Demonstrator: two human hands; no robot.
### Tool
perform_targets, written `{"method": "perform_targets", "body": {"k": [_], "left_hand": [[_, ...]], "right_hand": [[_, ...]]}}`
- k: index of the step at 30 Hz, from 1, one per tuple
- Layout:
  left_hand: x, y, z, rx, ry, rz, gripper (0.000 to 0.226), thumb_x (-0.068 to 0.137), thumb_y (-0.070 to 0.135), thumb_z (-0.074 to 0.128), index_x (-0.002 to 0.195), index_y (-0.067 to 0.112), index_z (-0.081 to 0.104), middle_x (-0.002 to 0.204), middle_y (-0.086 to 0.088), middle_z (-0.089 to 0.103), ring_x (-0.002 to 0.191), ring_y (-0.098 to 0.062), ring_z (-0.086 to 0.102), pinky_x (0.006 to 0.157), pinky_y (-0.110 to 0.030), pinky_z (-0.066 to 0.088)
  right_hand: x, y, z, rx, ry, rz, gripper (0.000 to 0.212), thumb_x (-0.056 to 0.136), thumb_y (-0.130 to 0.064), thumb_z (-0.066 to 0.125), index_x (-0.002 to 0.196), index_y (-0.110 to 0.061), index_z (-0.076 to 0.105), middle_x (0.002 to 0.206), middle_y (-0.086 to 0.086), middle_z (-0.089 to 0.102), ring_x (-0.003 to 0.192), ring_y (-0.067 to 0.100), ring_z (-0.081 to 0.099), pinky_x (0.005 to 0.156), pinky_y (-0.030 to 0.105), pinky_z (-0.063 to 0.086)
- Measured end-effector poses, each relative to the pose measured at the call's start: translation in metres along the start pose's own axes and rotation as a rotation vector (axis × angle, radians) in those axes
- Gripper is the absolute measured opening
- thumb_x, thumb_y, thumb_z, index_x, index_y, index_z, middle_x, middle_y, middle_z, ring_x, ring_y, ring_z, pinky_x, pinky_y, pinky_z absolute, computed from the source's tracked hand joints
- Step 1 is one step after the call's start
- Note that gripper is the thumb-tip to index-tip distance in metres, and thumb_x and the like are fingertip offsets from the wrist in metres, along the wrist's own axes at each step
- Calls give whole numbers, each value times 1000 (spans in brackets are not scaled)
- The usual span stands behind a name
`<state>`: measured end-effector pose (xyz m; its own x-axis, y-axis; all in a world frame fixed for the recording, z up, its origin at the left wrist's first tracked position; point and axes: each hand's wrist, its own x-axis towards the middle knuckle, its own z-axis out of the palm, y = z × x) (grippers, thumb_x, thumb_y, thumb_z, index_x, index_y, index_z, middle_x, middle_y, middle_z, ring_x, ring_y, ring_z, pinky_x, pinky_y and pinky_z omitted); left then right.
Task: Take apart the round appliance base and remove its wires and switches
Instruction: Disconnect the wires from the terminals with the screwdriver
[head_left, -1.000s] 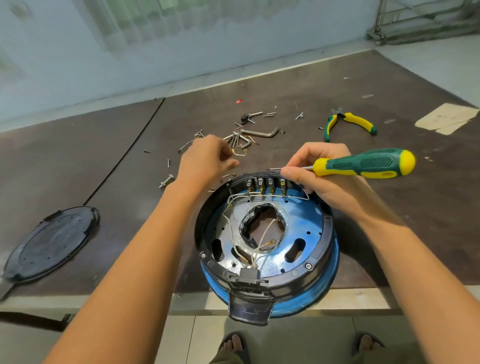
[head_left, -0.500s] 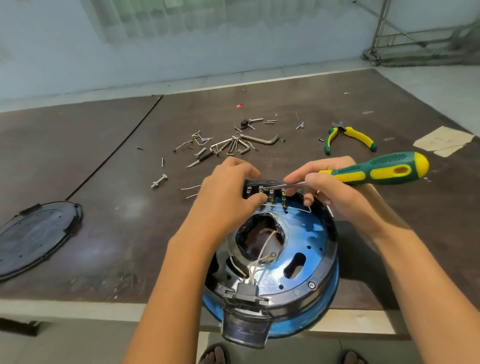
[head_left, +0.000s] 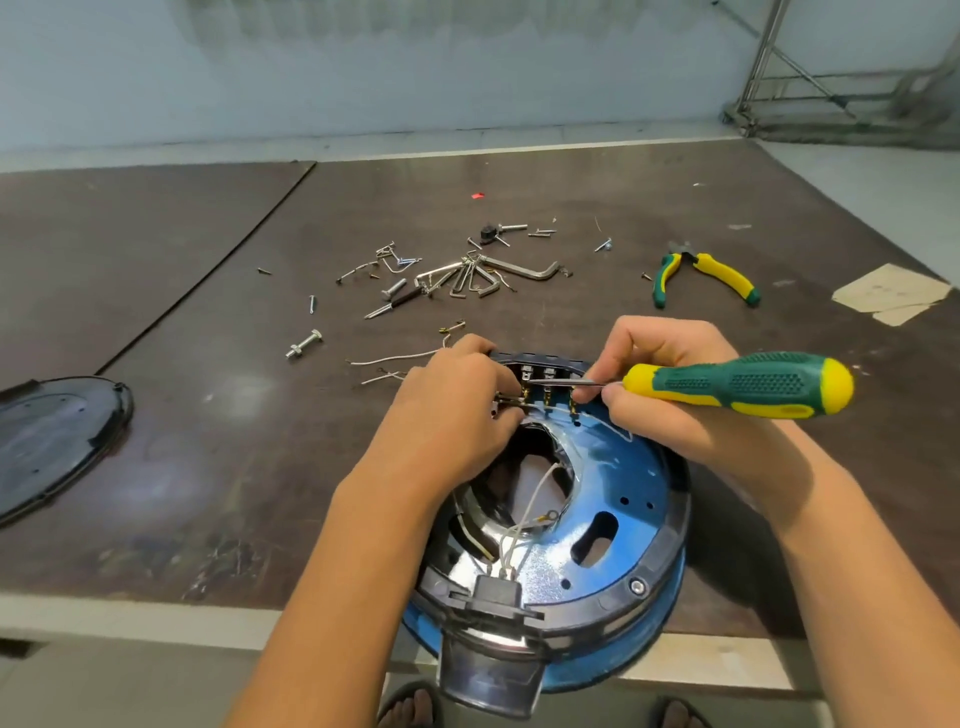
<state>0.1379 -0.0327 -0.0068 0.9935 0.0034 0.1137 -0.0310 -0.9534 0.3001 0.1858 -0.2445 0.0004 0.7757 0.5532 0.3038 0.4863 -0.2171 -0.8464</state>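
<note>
While the round appliance base (head_left: 613, 525) sits right at the near edge of the table (head_left: 208, 467), part of it hangs over that edge, and its black plug housing (head_left: 488, 670) pokes out past the lip toward the person. Blue shell, black ring on top, big hole in the middle with thin white wires (head_left: 524, 519) running down to the housing.

Left hand (head_left: 457, 410) is over the far left side of the base, fingers curled in and pinching a small metal connector (head_left: 511, 400) at the left end of the switch row (head_left: 548, 387). Right hand (head_left: 691, 405) grips the green and yellow screwdriver (head_left: 737, 384): fingertips pinch the shaft, the handle sticks out to the right, and the tip is in at the switch row, so both hands are crowded into that far rim.

Just beyond the rim two loose wires (head_left: 395, 358) lie on the table near the left hand. Farther back there's a scatter of screws and hex keys (head_left: 467, 275), a bolt (head_left: 304, 344) off to its left, and pliers (head_left: 706, 275) well apart to the right. A black cover plate (head_left: 57, 441) lies at the left edge of view, with a wide stretch of brown tabletop between it and the base. A scrap of cardboard (head_left: 891, 293) sits by the table's right edge
</note>
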Motion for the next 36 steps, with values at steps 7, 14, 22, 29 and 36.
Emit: {"method": "perform_targets", "body": {"k": [7, 14, 22, 29, 36], "left_hand": [[4, -3, 1, 17, -19, 27, 21, 98, 36, 56, 112, 36, 72, 153, 12, 36, 129, -23, 46, 100, -48, 44], [16, -5, -8, 60, -109, 104, 21, 97, 26, 57, 109, 28, 75, 151, 14, 41, 125, -19, 50, 90, -26, 37], [18, -3, -17, 77, -194, 141, 15, 97, 26, 60, 104, 25, 74, 136, 5, 48, 113, -23, 53, 93, -37, 44], [14, -1, -15, 65, -205, 107, 10, 96, 23, 62, 97, 21, 72, 121, 4, 51, 104, -24, 55, 91, -41, 45], [7, -4, -6, -29, -109, 137, 17, 94, 35, 63, 92, 23, 75, 121, 8, 53, 99, -15, 55, 85, -35, 47]], "right_hand": [[1, 8, -4, -51, -15, -50, 9, 82, -9, 70, 84, -16, 76, 73, 0, 73, 63, 10, 62, 90, 55, 55], [0, 7, 2, -32, -24, -27, 12, 87, -24, 74, 78, -16, 72, 68, 1, 66, 61, 18, 60, 59, 18, 46], [1, 12, 1, 0, 27, 76, 4, 86, -12, 71, 88, -16, 71, 79, 5, 75, 66, 6, 65, 56, 14, 47], [3, 12, -2, 38, 24, 44, 8, 80, -18, 69, 77, -11, 68, 71, 11, 71, 56, 8, 59, 54, 21, 46], [1, 12, -2, 41, 58, 56, 10, 78, -16, 68, 72, -9, 69, 69, 5, 72, 59, 3, 60, 56, 16, 46]]}}
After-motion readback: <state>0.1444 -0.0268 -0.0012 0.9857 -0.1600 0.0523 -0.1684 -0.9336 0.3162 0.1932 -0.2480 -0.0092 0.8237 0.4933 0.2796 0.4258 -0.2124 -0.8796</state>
